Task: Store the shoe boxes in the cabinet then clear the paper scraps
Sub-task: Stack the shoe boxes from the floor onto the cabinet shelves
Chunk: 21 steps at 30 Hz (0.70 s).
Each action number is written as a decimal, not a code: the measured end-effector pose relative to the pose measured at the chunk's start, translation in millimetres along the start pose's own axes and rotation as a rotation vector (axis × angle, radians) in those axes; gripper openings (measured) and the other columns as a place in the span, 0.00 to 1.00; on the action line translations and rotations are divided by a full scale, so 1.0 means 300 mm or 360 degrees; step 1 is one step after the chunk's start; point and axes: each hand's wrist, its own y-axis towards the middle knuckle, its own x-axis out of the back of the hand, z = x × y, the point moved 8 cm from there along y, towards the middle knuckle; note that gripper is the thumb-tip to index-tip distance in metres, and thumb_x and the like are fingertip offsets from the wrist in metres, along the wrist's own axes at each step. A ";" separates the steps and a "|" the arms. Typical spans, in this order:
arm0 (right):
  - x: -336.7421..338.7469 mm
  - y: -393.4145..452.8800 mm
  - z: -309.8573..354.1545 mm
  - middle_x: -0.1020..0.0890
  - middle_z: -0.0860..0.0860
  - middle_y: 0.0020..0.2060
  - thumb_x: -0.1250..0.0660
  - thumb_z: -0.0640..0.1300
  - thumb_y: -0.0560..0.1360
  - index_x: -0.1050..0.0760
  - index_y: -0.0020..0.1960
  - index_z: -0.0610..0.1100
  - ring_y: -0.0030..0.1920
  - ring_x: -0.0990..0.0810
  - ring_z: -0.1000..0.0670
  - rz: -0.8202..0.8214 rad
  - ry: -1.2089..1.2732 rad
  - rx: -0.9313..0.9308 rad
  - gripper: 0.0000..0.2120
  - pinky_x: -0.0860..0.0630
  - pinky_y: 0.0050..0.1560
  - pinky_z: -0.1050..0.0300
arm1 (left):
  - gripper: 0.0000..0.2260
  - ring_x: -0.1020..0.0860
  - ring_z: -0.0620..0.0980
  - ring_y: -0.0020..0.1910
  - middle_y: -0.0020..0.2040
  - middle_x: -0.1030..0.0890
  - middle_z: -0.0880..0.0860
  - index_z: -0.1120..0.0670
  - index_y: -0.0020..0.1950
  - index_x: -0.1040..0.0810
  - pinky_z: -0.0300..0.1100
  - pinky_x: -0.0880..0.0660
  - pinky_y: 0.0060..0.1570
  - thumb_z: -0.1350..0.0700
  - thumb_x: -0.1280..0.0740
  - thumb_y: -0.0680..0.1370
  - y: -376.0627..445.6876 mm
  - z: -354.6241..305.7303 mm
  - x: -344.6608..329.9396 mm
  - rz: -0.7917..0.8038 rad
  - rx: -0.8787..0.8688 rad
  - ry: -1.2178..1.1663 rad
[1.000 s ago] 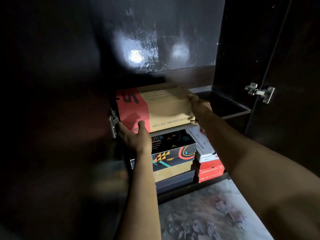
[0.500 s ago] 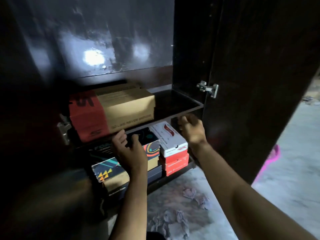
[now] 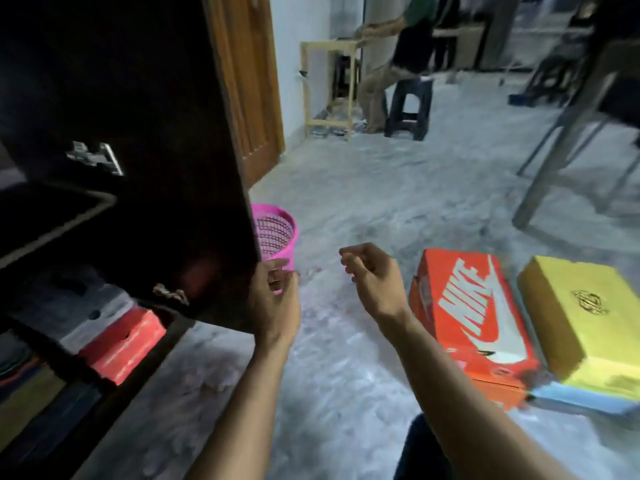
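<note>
An orange Nike shoe box (image 3: 474, 327) and a yellow shoe box (image 3: 585, 317) lie side by side on the floor at the right. The yellow one rests on a light blue box (image 3: 581, 401). My right hand (image 3: 370, 275) hovers left of the orange box, fingers loosely curled, holding nothing. Empty too, my left hand (image 3: 277, 299) hangs loosely curled by the lower corner of the dark cabinet door (image 3: 156, 168). A red box (image 3: 124, 344) and other stacked boxes sit in the cabinet's lower shelf at the left. Paper scraps (image 3: 211, 379) lie blurred on the floor below.
A pink mesh bin (image 3: 277, 230) stands on the floor just behind the open door. Farther back a person sits on a dark stool (image 3: 408, 109) beside a wooden stand (image 3: 329, 84). Table legs (image 3: 568, 133) cross the right side. A wooden door (image 3: 249, 81) is behind.
Both hands let go of the tan and red box on the upper shelf and drew back out of the cabinet. The view swung right, bringing the floor boxes and pink bin into sight.
</note>
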 end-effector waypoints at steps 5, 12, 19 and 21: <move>0.466 0.041 -0.294 0.15 0.57 0.39 0.33 0.50 0.72 0.17 0.46 0.52 0.41 0.17 0.58 -0.0362 -0.0239 -0.0221 0.07 0.23 0.47 0.56 | 0.06 0.18 0.48 0.46 0.44 0.16 0.47 0.47 0.51 0.20 0.42 0.25 0.44 0.55 0.30 0.75 -0.177 0.155 -0.456 0.0566 0.0344 0.0104; 0.974 -0.043 -0.771 0.20 0.39 0.62 0.40 0.61 0.67 0.22 0.65 0.47 0.65 0.24 0.36 -0.0783 -0.0687 -0.0866 0.31 0.27 0.67 0.43 | 0.26 0.19 0.56 0.59 0.61 0.19 0.54 0.51 0.66 0.25 0.46 0.22 0.57 0.41 0.26 0.73 -0.442 0.503 -0.938 0.1165 0.0795 0.0497; 1.042 -0.077 -0.948 0.23 0.38 0.68 0.32 0.55 0.74 0.32 0.75 0.41 0.67 0.24 0.33 -0.0591 -0.0668 -0.1006 0.34 0.28 0.66 0.44 | 0.43 0.19 0.57 0.59 0.61 0.20 0.52 0.47 0.65 0.27 0.52 0.20 0.57 0.23 0.30 0.58 -0.600 0.723 -1.057 0.1228 0.1304 0.0437; 1.024 -0.082 -0.956 0.20 0.42 0.67 0.36 0.60 0.68 0.29 0.74 0.45 0.66 0.22 0.36 -0.0573 -0.0668 -0.0967 0.38 0.25 0.62 0.47 | 0.44 0.19 0.54 0.56 0.55 0.17 0.51 0.47 0.62 0.29 0.52 0.20 0.56 0.23 0.26 0.55 -0.591 0.751 -1.052 0.1049 0.1283 0.0293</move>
